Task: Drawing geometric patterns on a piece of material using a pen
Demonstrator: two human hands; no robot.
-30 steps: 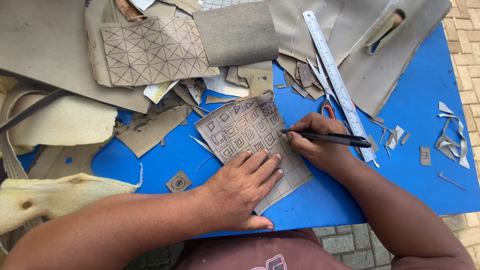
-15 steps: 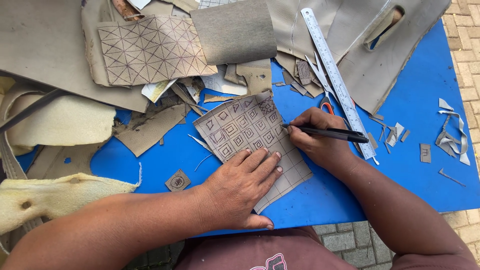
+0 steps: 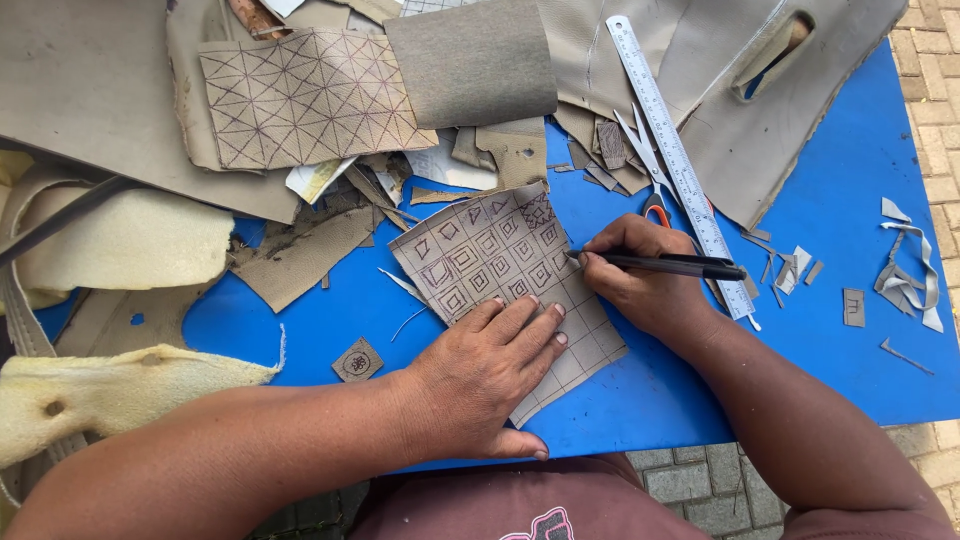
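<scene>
gridded sheet [image 3: 500,262]: thin, floppy, light, i judge; needs pinning flat.
left hand [image 3: 480,375]: spread, pressing its lower corner.
right hand [image 3: 640,275]: pinching black pen [image 3: 665,264].
counter [image 3: 850,180]: blue.

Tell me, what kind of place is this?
Probably an outdoor craft table for leather or fabric work: a blue table on brick paving, covered in tan material offcuts, a long metal ruler, and a gridded tan sheet being drawn on.
</scene>
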